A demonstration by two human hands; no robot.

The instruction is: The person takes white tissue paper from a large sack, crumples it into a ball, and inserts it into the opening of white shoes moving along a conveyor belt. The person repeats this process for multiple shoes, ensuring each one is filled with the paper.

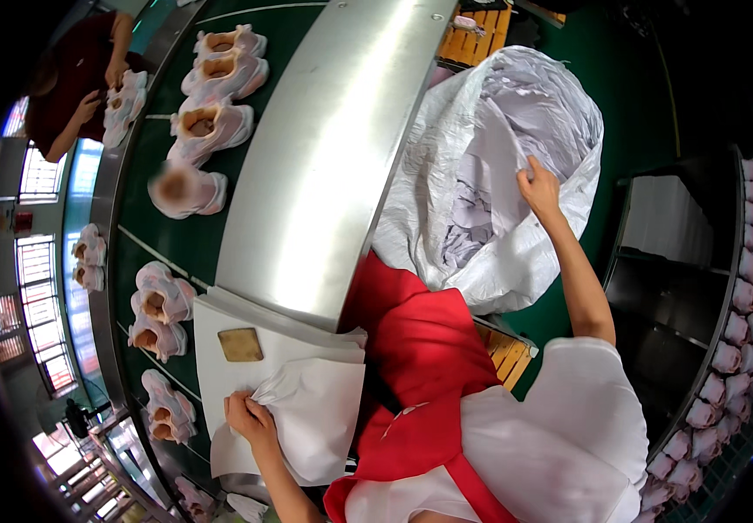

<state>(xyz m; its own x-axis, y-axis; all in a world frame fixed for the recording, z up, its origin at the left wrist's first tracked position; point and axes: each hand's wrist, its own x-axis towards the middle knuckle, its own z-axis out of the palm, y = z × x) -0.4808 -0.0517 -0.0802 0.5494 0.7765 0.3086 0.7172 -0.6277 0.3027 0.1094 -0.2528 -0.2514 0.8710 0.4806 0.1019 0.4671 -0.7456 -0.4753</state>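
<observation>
partly hidden, left fingers (238, 408) tight on white sheet (311, 427), right fingers (530, 174) around paper (504, 161), lower end lost in sack (424, 200)

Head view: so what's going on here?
The person's left hand pinches and creases the top white sheet of a stack; a small brown block lies on top. Their right hand is over an open white sack, apparently gripping a pale sheet. Shoes stand on the green belt to the left; another person is beyond.
</observation>
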